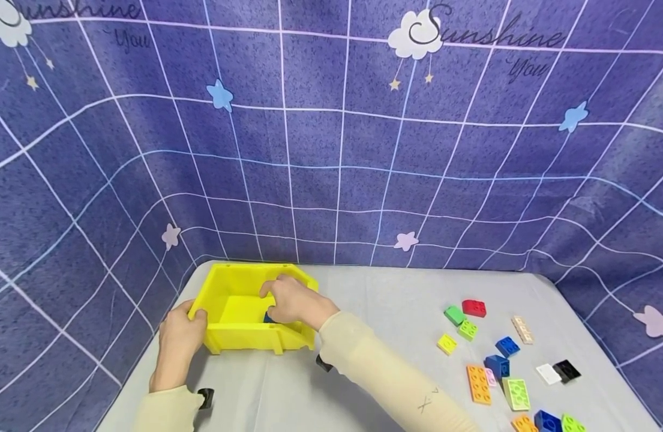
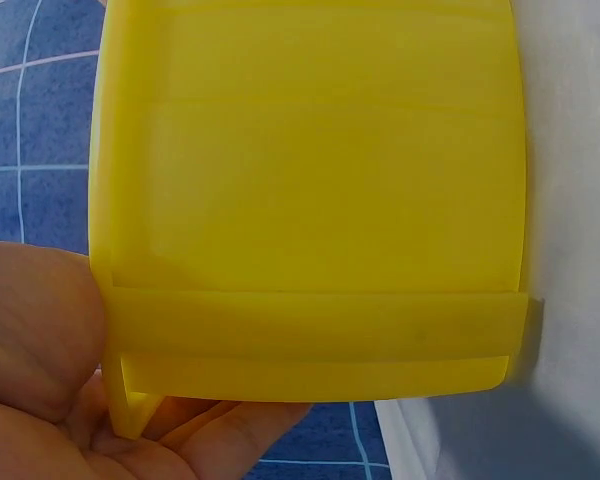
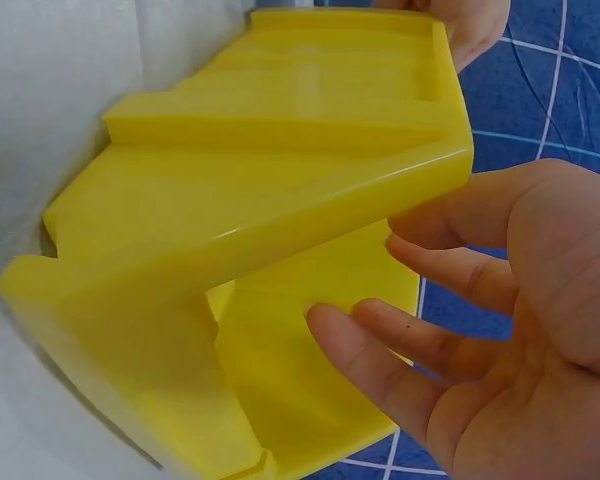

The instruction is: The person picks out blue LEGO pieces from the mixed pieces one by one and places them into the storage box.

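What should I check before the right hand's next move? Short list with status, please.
1. Yellow bin upright on the table: ok.
2. Left grip steadying the bin: ok, it holds the left rim.
3. Right grip free of any piece: ok, fingers apart with nothing between them in the right wrist view.
4. Right grip clear of the bin: not ok, fingertips are inside it.
5. Bin contents fully seen: cannot tell, a blue piece shows, partly hidden.
6. All bricks in the bin: not ok, the red brick and others lie loose.
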The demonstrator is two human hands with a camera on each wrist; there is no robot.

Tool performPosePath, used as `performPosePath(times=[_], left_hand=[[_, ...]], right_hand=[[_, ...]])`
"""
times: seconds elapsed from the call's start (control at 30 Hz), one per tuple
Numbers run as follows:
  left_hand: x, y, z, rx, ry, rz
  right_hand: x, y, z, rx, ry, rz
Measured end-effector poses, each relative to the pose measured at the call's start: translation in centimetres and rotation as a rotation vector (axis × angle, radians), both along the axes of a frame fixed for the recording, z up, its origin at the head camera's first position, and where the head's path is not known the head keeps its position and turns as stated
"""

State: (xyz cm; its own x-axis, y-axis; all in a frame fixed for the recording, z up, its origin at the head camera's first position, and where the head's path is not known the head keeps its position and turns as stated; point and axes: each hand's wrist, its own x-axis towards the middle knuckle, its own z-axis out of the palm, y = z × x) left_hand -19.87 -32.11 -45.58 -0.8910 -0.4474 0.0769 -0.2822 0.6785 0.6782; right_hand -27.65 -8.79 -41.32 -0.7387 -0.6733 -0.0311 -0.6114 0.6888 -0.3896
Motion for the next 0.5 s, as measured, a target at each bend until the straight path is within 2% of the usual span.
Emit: performPosePath(times=[0.2,0.5], left_hand=[[0.2,-0.1,0.1,0.001,-0.009,-0.014],[0.2,-0.2,0.3,0.016,-0.028,-0.03]], right_hand=[[0.2,0.5,0.3,0.001,0.01,-0.008],[0.5,2.0,2.5,-0.023,0.057,-0.014]])
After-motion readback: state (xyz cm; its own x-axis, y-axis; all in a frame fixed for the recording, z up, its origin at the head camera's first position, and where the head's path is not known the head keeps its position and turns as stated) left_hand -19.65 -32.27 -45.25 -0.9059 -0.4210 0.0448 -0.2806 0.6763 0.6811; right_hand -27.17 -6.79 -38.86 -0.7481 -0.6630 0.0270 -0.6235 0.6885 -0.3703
